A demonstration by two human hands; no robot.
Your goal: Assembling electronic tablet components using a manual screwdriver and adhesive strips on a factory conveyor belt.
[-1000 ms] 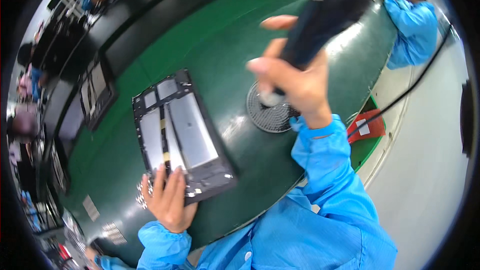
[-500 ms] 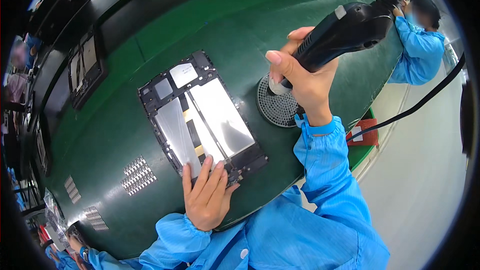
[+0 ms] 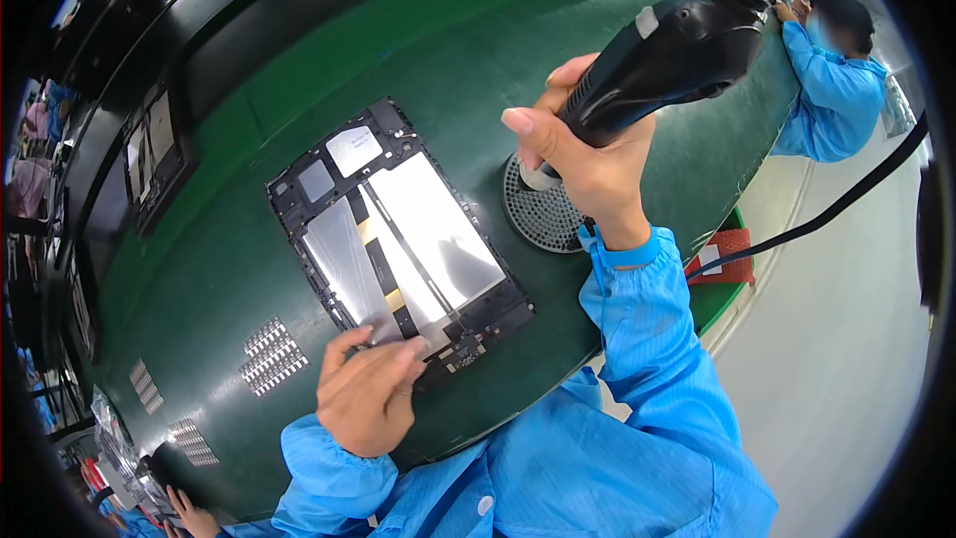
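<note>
My right hand (image 3: 597,164) is wrapped round a black power tool (image 3: 667,65) with a corrugated sleeve, which looks like an electric screwdriver. Its pale lower end is over a round grey disc full of small holes (image 3: 548,211). To the left lies an opened tablet-like device (image 3: 438,229), with silver panels in a black frame and a small circuit board (image 3: 463,351) at its near end. At the near left corner of that device is my left hand (image 3: 368,399), its bent fingers apart and a little blurred, holding nothing I can see.
Sheets of small metal pieces (image 3: 274,357) lie on the green table (image 3: 478,80) at the left. A similar device (image 3: 157,154) rests on the far-left rack. A person in blue (image 3: 832,85) works at the far right. A red packet (image 3: 727,254) sits in a green bin below the table edge.
My left hand has lifted its flat fingers off the device's near end and shifted left, baring the circuit board. The right hand and tool have moved slightly left in the picture.
</note>
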